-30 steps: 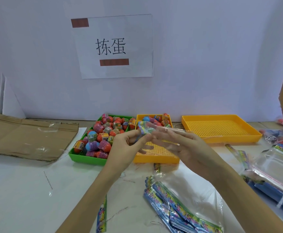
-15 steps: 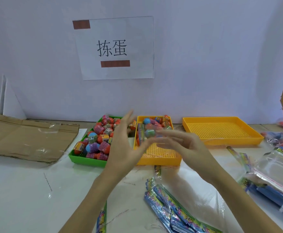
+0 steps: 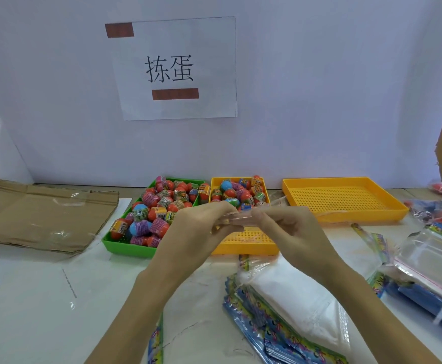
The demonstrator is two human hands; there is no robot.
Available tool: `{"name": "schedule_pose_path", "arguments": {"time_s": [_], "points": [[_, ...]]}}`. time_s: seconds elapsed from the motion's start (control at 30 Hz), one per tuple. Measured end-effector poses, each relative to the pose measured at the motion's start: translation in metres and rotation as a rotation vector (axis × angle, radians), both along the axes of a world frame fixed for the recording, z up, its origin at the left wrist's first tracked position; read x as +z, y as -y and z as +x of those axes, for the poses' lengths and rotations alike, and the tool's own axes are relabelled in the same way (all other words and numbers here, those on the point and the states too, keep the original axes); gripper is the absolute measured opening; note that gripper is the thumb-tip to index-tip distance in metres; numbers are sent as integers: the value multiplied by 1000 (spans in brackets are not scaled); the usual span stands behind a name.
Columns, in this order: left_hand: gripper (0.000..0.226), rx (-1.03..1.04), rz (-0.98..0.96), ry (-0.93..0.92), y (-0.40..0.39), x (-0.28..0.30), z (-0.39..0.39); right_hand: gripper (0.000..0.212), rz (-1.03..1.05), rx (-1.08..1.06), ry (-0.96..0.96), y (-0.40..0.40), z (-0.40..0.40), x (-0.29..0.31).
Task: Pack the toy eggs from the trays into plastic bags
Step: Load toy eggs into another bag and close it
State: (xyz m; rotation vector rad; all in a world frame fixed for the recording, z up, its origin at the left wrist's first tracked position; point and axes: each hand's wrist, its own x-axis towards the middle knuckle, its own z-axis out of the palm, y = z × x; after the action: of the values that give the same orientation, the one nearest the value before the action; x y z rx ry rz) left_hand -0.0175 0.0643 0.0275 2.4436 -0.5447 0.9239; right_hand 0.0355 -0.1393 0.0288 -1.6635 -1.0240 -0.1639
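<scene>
Colourful toy eggs [image 3: 153, 209] fill a green tray [image 3: 125, 245] left of centre. More toy eggs [image 3: 238, 193] lie at the far end of a small orange tray [image 3: 243, 246]. Above that tray both my hands hold one clear plastic bag [image 3: 238, 219] by its top edge. My left hand [image 3: 201, 227] pinches the bag's left end and my right hand [image 3: 285, 227] pinches its right end. I cannot tell whether the bag holds anything.
A larger orange tray [image 3: 345, 214] stands at the right. A stack of printed bags [image 3: 280, 316] lies near me. More clear bags and packed eggs [image 3: 440, 248] lie at the far right. Flattened cardboard [image 3: 38, 216] covers the left of the table.
My left hand was open with fingers up half a second ago; it has come down and now pinches the bag. Both hands now hold the bag level over the small orange tray.
</scene>
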Motion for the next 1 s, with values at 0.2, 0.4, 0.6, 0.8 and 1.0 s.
{"name": "schedule_pose_path", "arguments": {"time_s": [0.2,0.4,0.6,0.8,1.0], "points": [[14,71,-181,-45,-16,-2,2,39,255,-112,-207,13,20,5],[5,114,-547,-242,-12,-8,7,26,-403,-424,120,4,43,-29],[16,97,-832,-449,-17,-10,9,47,-750,-427,91,-10,60,-44],[23,31,-937,-520,-17,-10,10,26,-495,-466,191,-8,55,-41],[27,39,-864,-514,-19,-11,10,20,-32,-450,59,-10,36,-20]]}}
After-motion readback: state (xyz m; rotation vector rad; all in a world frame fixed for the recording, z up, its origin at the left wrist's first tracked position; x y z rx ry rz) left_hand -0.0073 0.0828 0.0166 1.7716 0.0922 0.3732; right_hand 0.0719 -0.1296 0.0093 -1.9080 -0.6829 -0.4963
